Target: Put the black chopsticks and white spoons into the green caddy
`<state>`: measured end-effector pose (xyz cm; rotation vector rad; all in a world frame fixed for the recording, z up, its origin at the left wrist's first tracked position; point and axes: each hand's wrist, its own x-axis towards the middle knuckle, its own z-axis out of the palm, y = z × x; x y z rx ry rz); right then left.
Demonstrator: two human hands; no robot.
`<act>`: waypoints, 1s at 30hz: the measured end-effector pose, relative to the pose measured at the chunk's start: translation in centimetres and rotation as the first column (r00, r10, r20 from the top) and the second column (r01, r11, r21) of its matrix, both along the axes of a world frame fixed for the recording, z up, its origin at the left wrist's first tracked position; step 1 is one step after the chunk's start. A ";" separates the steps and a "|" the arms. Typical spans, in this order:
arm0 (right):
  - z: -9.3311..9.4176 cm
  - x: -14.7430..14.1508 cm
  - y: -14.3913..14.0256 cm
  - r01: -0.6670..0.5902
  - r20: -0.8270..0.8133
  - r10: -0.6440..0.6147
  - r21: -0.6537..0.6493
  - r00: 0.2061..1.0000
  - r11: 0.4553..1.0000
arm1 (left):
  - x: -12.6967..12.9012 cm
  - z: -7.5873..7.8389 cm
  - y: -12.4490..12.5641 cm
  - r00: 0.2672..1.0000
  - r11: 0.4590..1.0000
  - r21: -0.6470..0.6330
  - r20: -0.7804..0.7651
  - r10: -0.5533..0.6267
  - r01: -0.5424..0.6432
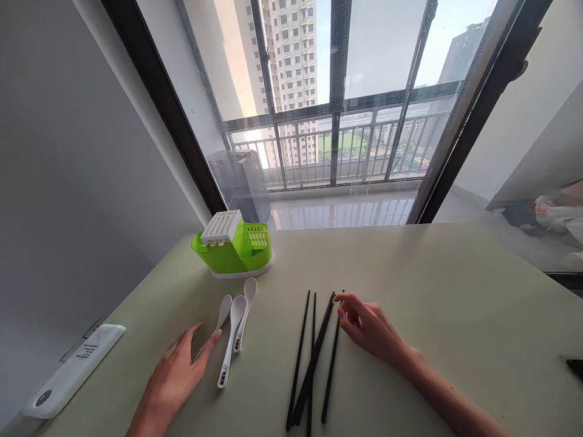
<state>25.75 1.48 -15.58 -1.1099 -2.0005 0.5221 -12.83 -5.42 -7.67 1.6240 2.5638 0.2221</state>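
My right hand (368, 328) lies half curled on the table (455, 291), gripping nothing, fingertips at the upper ends of the black chopsticks (312, 358); whether they actually touch the rightmost stick I can't quite tell. The sticks fan from 12 o'clock back toward 6, two crossing. My left hand (175, 376) rests flat and empty, fingers spread, a fingertip against the three white spoons (234, 331) at its 1 o'clock. Farther out at 12 stands a green cutlery holder (232, 249). At 9 o'clock, on the table's edge, lies a white remote (73, 370).
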 end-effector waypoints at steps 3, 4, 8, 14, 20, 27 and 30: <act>0.0 0.0 0.0 -0.004 -0.002 0.004 -0.018 1.000 1.000 | 0.0 -0.3 -0.2 0.997 0.999 -0.048 0.080 0.003 0.001; 0.0 0.0 0.0 -0.001 -0.002 0.001 -0.021 1.000 1.000 | 0.3 -0.4 -0.2 0.997 0.999 -0.042 0.075 -0.003 0.006; 0.0 0.0 -0.1 0.005 -0.004 -0.005 -0.025 1.000 1.000 | 2.7 -1.0 0.2 1.000 0.999 -0.032 -0.011 -0.029 0.029; -0.2 0.0 0.1 0.006 0.010 -0.006 -0.020 1.000 1.000 | 6.5 -1.9 1.0 0.953 0.985 -0.020 -0.252 -0.168 0.169; -0.1 -0.1 0.1 0.020 0.010 -0.020 -0.023 1.000 1.000 | 8.1 -2.9 1.5 0.876 0.961 -0.091 -0.396 -0.275 0.261; 0.1 -0.2 0.3 0.067 -0.052 -0.072 -0.091 0.996 0.994 | 11.2 -2.7 1.8 0.955 0.968 0.000 -0.160 -0.248 0.251; 0.2 0.0 0.8 0.103 -0.177 -0.134 -0.172 0.975 0.980 | 14.3 -1.8 1.3 0.941 0.942 0.100 0.083 -0.328 0.320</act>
